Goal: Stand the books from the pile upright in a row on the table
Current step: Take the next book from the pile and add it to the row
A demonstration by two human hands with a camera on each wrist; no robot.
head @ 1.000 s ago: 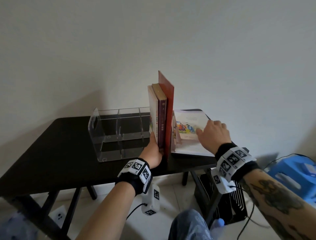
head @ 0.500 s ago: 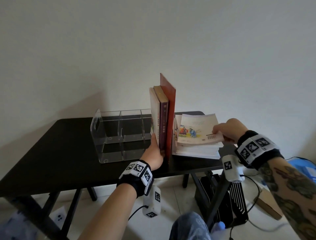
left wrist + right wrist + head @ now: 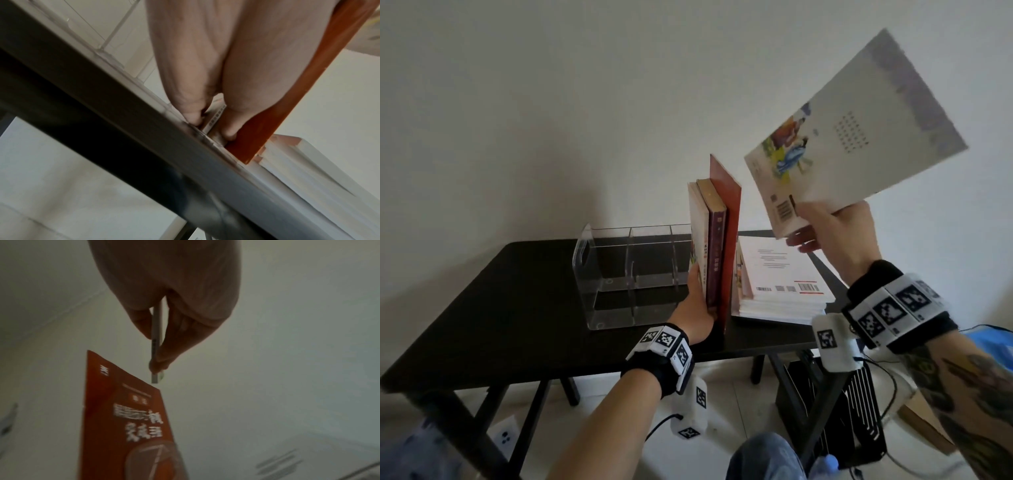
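Head view: 3 books stand upright in a row on the black table (image 3: pixel 482 308): a pale book (image 3: pixel 697 233), a maroon book (image 3: pixel 717 246) and a taller red book (image 3: pixel 731 219). Beside them on the right lies the flat pile (image 3: pixel 780 287), count of books in it can't be told. 1 clear acrylic organizer (image 3: pixel 619 274) sits left of the row, touching it. L hand (image 3: pixel 697 308) reaches fwd from below, low at the near end of the row, thumb up along the pale book's cover. R hand (image 3: pixel 832 233) is raised above the pile, holding 1 white illustrated book (image 3: pixel 852 137) by its lower corner, tilted in the air, thumb on the cover by the barcode, fingers behind it.

L wrist view: L hand (image 3: pixel 216 65) clamps the spines at the table edge; one digit either side of the pale + maroon books, red book (image 3: pixel 287 105) just right of it, touching the pile (image 3: pixel 308 170).

R wrist view: blurred. R hand (image 3: pixel 174 305) pinches the white book (image 3: pixel 157 340) edge-on, thumb one side, fingers the other. Red book (image 3: pixel 123 410) below it, apart.
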